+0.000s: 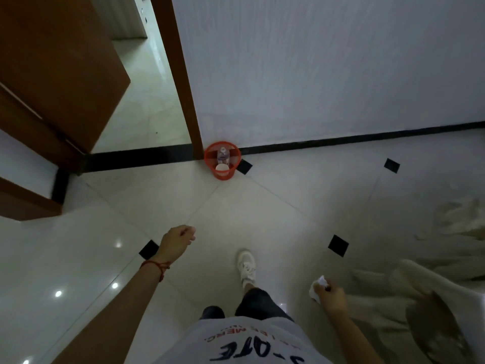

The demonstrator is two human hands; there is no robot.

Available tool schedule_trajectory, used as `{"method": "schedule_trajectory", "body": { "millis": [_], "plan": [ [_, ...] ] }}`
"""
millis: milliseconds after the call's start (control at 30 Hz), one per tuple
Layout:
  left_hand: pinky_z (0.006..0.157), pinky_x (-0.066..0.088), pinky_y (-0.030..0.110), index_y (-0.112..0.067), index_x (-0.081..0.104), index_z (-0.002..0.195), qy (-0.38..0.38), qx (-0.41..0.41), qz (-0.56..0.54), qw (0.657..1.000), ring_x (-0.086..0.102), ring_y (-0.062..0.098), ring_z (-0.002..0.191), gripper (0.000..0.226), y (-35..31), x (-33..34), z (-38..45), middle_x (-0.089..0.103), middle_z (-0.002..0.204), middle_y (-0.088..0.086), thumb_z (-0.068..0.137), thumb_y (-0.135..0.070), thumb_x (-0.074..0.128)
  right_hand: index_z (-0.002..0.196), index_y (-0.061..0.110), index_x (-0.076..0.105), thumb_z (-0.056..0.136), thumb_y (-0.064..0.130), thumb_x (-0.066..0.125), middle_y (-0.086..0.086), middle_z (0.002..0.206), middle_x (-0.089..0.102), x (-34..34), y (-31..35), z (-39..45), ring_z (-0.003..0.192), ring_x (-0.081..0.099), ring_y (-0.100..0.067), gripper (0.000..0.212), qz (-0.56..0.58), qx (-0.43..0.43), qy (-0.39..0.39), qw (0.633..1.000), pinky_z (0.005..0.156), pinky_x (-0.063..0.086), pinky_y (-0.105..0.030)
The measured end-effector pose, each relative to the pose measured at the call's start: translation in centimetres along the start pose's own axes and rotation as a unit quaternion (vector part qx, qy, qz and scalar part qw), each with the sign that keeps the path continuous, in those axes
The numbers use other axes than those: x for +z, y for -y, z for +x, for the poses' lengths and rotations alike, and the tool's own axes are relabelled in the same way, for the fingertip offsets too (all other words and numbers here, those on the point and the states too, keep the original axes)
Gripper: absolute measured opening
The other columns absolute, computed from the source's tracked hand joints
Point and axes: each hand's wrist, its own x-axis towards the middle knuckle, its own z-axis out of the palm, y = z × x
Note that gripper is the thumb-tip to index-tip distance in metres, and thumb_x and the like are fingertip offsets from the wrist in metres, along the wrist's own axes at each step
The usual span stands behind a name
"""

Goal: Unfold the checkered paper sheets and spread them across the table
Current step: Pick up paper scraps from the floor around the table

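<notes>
I am standing on a white tiled floor; no table and no checkered sheet is in view. My right hand (pixel 331 295) hangs low at the right and grips a crumpled white wad of paper (pixel 317 287). My left hand (pixel 178 241) is stretched forward over the floor, its fingers curled in and holding nothing, with a red string around the wrist. A small red mesh wastebasket (pixel 222 160) stands against the wall ahead, with a plastic bottle and a white cup inside.
A brown door (pixel 52 74) stands open at the left, beside a brown door frame (pixel 181 74) and a white wall (pixel 328 69). White fabric (pixel 420 292) hangs at the lower right. My white shoe (pixel 246 266) steps forward.
</notes>
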Motion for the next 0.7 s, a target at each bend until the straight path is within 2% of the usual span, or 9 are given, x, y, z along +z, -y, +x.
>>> {"method": "schedule_trajectory", "body": {
  "millis": [100,200,267,367,467,533,600,700],
  "plan": [
    [0.075,0.040,0.028,0.000,0.061,0.102,-0.009,-0.049,-0.018,0.999,0.056,0.024,0.085,0.026,-1.1,-0.6,2.7,0.061,0.094,0.013,0.094,-0.020,0.047,0.090,-0.015,0.057,0.090,0.003,0.051,-0.029,0.082,0.058,-0.1,6.2,4.3,0.076,0.056,-0.035,0.019,-0.034,-0.014,0.014,0.999,0.056,0.038,-0.025],
    [0.071,0.041,0.028,-0.006,0.059,0.093,-0.024,-0.091,-0.048,0.994,0.056,0.024,0.086,0.019,-1.9,-1.2,4.8,0.061,0.092,0.012,0.094,-0.020,0.046,0.105,-0.012,0.055,0.090,0.007,0.052,-0.014,0.079,0.055,0.3,12.8,8.0,0.079,0.058,-0.035,0.024,-0.041,-0.028,0.052,0.997,0.076,0.051,-0.041],
    [0.073,0.042,0.030,-0.008,0.059,0.094,-0.037,-0.125,-0.075,0.989,0.055,0.024,0.085,0.018,-2.3,-1.9,6.4,0.060,0.090,0.010,0.094,-0.021,0.046,0.110,-0.008,0.055,0.090,0.011,0.053,-0.009,0.075,0.054,1.1,16.9,10.9,0.077,0.058,-0.033,0.028,-0.068,-0.037,0.058,0.995,0.083,0.052,-0.046],
    [0.064,0.042,0.024,0.000,0.059,0.105,-0.047,-0.161,-0.094,0.981,0.054,0.020,0.080,0.026,-2.6,-3.2,8.8,0.060,0.090,0.011,0.094,-0.019,0.046,0.095,0.006,0.061,0.091,0.015,0.049,-0.012,0.080,0.059,3.0,23.0,14.0,0.075,0.058,-0.028,0.016,-0.120,-0.071,0.070,0.988,0.065,0.044,-0.029],
    [0.065,0.040,0.026,0.002,0.059,0.107,-0.051,-0.193,-0.102,0.974,0.053,0.020,0.079,0.027,-3.0,-4.8,12.1,0.060,0.089,0.011,0.094,-0.017,0.045,0.080,0.010,0.056,0.091,0.015,0.046,-0.009,0.072,0.058,5.6,28.8,16.8,0.062,0.051,-0.019,0.015,-0.121,-0.093,0.084,0.985,0.051,0.035,-0.022],
    [0.064,0.040,0.026,0.003,0.059,0.108,-0.044,-0.205,-0.100,0.973,0.053,0.019,0.076,0.027,-3.3,-6.3,15.1,0.059,0.083,0.009,0.094,-0.016,0.045,0.079,0.010,0.055,0.088,0.019,0.046,-0.007,0.071,0.058,7.7,32.0,19.0,0.062,0.050,-0.016,0.016,-0.119,-0.095,0.089,0.984,0.050,0.033,-0.018],
    [0.061,0.040,0.024,0.004,0.059,0.107,-0.041,-0.215,-0.090,0.972,0.053,0.017,0.073,0.028,-4.2,-8.3,18.4,0.059,0.082,0.009,0.094,-0.017,0.046,0.078,0.009,0.057,0.087,0.019,0.047,-0.010,0.076,0.061,9.8,34.5,20.8,0.066,0.054,-0.021,0.016,-0.134,-0.087,0.096,0.982,0.050,0.033,-0.018],
    [0.064,0.042,0.024,-0.007,0.062,0.097,-0.041,-0.189,-0.064,0.979,0.061,0.025,0.083,0.021,-6.6,-11.0,24.0,0.064,0.088,0.010,0.094,-0.021,0.046,0.083,0.009,0.056,0.089,0.013,0.050,-0.009,0.076,0.060,13.3,37.6,23.7,0.072,0.055,-0.024,0.010,-0.131,-0.068,0.116,0.982,0.051,0.034,-0.019]
  ]
}}
